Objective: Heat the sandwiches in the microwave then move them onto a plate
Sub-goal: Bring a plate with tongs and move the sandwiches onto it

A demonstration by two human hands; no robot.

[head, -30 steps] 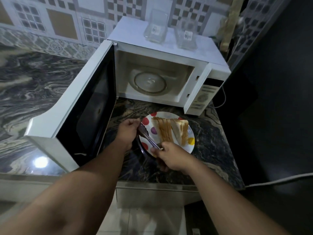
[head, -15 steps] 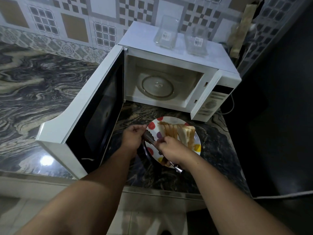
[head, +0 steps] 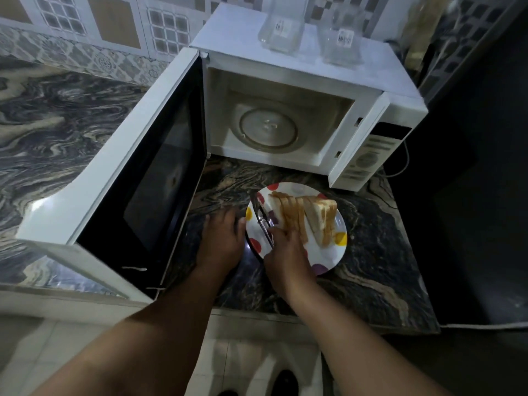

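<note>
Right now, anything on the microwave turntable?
No, the glass turntable sits bare inside the open microwave; the sandwiches are on the plate.

No writing can be read anywhere. The two clear containers (head: 281, 27) (head: 341, 41) on top of the microwave (head: 300, 70) each carry a small white sticker with dark marks like a barcode, too small and blurred to make out. The microwave's control panel (head: 367, 160) shows rows of faint printing, also illegible.
</note>
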